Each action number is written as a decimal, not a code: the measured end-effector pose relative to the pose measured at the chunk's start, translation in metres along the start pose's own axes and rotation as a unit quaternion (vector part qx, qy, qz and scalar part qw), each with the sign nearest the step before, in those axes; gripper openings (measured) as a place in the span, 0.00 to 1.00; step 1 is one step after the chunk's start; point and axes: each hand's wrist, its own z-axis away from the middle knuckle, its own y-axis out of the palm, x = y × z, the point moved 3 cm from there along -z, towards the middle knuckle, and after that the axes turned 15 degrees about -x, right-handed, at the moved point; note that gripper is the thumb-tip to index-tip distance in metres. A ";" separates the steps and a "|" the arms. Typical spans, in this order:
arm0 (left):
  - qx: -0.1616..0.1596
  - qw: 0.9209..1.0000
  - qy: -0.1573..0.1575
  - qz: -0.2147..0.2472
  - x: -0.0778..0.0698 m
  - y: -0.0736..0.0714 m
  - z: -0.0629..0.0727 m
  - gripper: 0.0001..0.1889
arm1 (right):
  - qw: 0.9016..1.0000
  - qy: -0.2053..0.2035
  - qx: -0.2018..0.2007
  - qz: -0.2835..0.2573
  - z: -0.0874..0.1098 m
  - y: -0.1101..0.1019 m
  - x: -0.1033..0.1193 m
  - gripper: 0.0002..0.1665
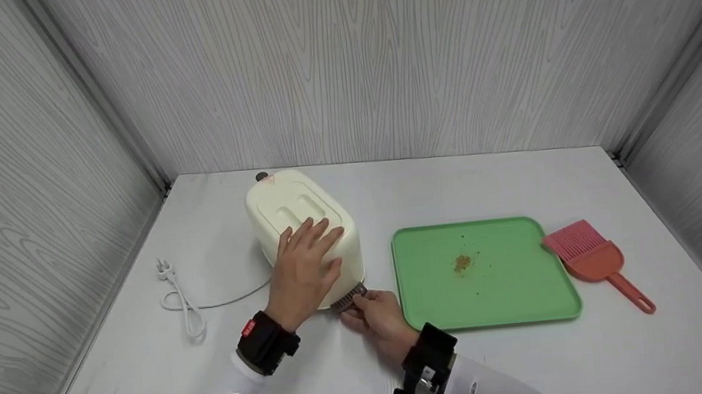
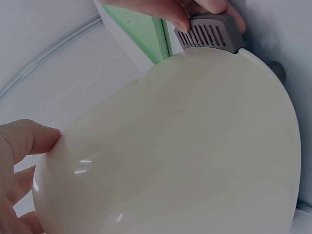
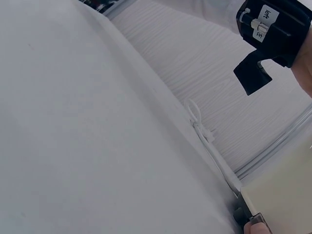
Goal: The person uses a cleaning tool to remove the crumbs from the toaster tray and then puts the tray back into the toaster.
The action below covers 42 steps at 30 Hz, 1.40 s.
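A cream toaster [image 1: 286,197] with two long recesses in its top stands left of the table's middle. My left hand [image 1: 303,266] rests on its top near the front end, fingers spread. At the toaster's lower front edge, my right hand [image 1: 381,323] pinches a dark grey, slotted crumb tray [image 1: 349,296]. In the left wrist view the thumb and fingers hold that slotted crumb tray [image 2: 207,33], which sticks out past the toaster's cream end [image 2: 170,136]. The right wrist view shows just a fingertip [image 3: 257,227] beside the toaster's dark lower edge.
A green tray [image 1: 521,296] with brown crumbs [image 1: 462,263] on it lies right of the toaster. Against its right edge lies an orange dustpan [image 1: 599,262] with a pink brush [image 1: 577,239]. A white cord with a plug [image 1: 166,271] lies on the left. Grey wood-grain walls surround the table.
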 end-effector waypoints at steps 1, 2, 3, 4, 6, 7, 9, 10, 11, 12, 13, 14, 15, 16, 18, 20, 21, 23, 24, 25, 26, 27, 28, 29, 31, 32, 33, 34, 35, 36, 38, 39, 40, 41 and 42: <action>-0.002 1.000 0.000 0.002 0.000 0.000 0.000 0.25 | 1.000 -0.001 0.000 0.002 0.000 0.000 0.000 0.15; -0.003 1.000 -0.001 0.005 0.000 0.001 -0.001 0.25 | 1.000 -0.003 -0.001 0.003 0.000 0.000 0.001 0.15; -0.005 1.000 -0.002 0.009 0.000 0.001 -0.001 0.25 | 1.000 -0.004 -0.003 0.005 0.000 0.000 0.001 0.15; -0.005 1.000 -0.003 0.011 0.000 0.001 -0.001 0.25 | 1.000 -0.003 -0.005 0.006 0.000 0.000 0.002 0.15; -0.007 1.000 -0.009 0.015 0.001 0.001 -0.001 0.25 | 1.000 -0.004 -0.005 0.009 0.000 0.002 0.002 0.15; -0.009 1.000 -0.011 0.014 0.002 0.001 0.000 0.25 | 1.000 -0.004 -0.003 0.011 0.000 0.003 0.003 0.15; -0.013 1.000 -0.013 0.014 0.002 0.001 0.000 0.25 | 1.000 -0.005 -0.001 0.012 -0.002 0.006 0.002 0.15; -0.014 1.000 -0.013 0.013 0.002 0.002 0.001 0.25 | 1.000 -0.006 0.001 0.012 -0.003 0.007 0.002 0.15; -0.016 1.000 -0.011 0.012 0.002 0.002 0.001 0.25 | 1.000 -0.008 0.002 0.010 -0.003 0.008 0.002 0.15; -0.017 1.000 -0.008 0.010 0.001 0.003 0.001 0.25 | 1.000 -0.010 0.002 0.010 -0.004 0.008 0.002 0.15; -0.017 1.000 -0.005 0.009 0.000 0.003 0.001 0.25 | 1.000 -0.011 0.000 0.009 -0.005 0.009 0.002 0.15; -0.016 1.000 -0.002 0.008 0.000 0.003 0.001 0.25 | 1.000 -0.014 -0.001 0.009 -0.006 0.009 0.002 0.15; -0.016 1.000 0.000 0.007 0.000 0.003 0.001 0.25 | 1.000 -0.016 0.000 0.008 -0.006 0.010 0.003 0.15; -0.016 1.000 0.000 0.008 0.000 0.003 0.001 0.25 | 1.000 -0.016 0.000 0.007 -0.006 0.010 0.003 0.15; -0.016 1.000 0.000 0.006 -0.001 0.003 0.001 0.25 | 1.000 -0.015 0.002 0.006 -0.007 0.010 0.003 0.15; -0.016 1.000 0.000 0.004 0.000 0.002 0.002 0.25 | 1.000 -0.011 0.004 0.004 -0.007 0.010 0.002 0.15; -0.015 1.000 0.000 0.003 0.000 0.002 0.002 0.25 | 1.000 -0.008 0.005 0.001 -0.006 0.010 0.002 0.15; -0.013 1.000 0.000 0.004 0.001 0.002 0.002 0.25 | 1.000 -0.006 0.004 -0.001 -0.006 0.010 0.001 0.15; -0.012 1.000 -0.001 0.004 0.001 0.002 0.002 0.25 | 1.000 -0.005 0.003 -0.003 -0.007 0.010 0.001 0.15; -0.012 1.000 -0.002 0.005 0.001 0.002 0.001 0.25 | 1.000 -0.004 0.004 -0.005 -0.006 0.010 0.001 0.15; -0.012 1.000 -0.003 0.005 0.001 0.002 0.001 0.25 | 1.000 -0.004 0.004 -0.007 -0.006 0.010 0.001 0.15; -0.011 1.000 -0.005 0.006 0.002 0.001 0.001 0.25 | 1.000 -0.003 0.006 -0.010 -0.006 0.010 0.001 0.15; -0.011 1.000 -0.006 0.008 0.001 0.001 0.001 0.25 | 1.000 -0.003 0.007 -0.011 -0.006 0.010 0.000 0.15; -0.010 1.000 -0.007 0.010 0.001 0.001 0.001 0.25 | 1.000 -0.003 0.007 -0.012 -0.006 0.009 0.000 0.15; -0.009 1.000 -0.008 0.012 0.001 0.001 0.002 0.25 | 1.000 -0.003 0.009 -0.013 -0.005 0.008 -0.001 0.15; -0.009 1.000 -0.008 0.012 0.001 0.001 0.002 0.25 | 1.000 -0.002 0.011 -0.014 -0.004 0.007 -0.001 0.15; -0.009 1.000 -0.009 0.012 0.001 0.001 0.002 0.25 | 1.000 -0.002 0.013 -0.015 -0.004 0.006 -0.001 0.15; -0.009 1.000 -0.008 0.012 0.001 0.001 0.002 0.25 | 1.000 -0.001 0.013 -0.013 -0.003 0.005 -0.001 0.15; -0.008 1.000 -0.007 0.010 0.001 0.001 0.002 0.25 | 1.000 -0.001 0.014 -0.013 -0.003 0.004 -0.001 0.15; -0.007 1.000 -0.006 0.009 0.001 0.001 0.002 0.26 | 1.000 -0.001 0.015 -0.013 -0.002 0.003 -0.001 0.15; -0.005 1.000 -0.004 0.005 0.001 0.001 0.001 0.26 | 1.000 -0.001 0.015 -0.013 -0.001 0.002 -0.001 0.16; -0.003 1.000 -0.004 0.004 0.001 0.001 0.001 0.26 | 1.000 -0.003 0.013 -0.012 0.000 0.001 0.000 0.16; -0.002 1.000 -0.004 0.003 0.001 0.001 0.001 0.26 | 1.000 -0.004 0.011 -0.012 0.000 0.001 0.000 0.16; -0.001 1.000 -0.004 0.001 0.001 0.001 0.001 0.26 | 1.000 -0.005 0.008 -0.011 0.001 0.001 0.001 0.16; 0.000 1.000 -0.004 -0.001 0.001 0.001 0.001 0.26 | 1.000 -0.007 0.006 -0.010 0.001 0.001 0.001 0.16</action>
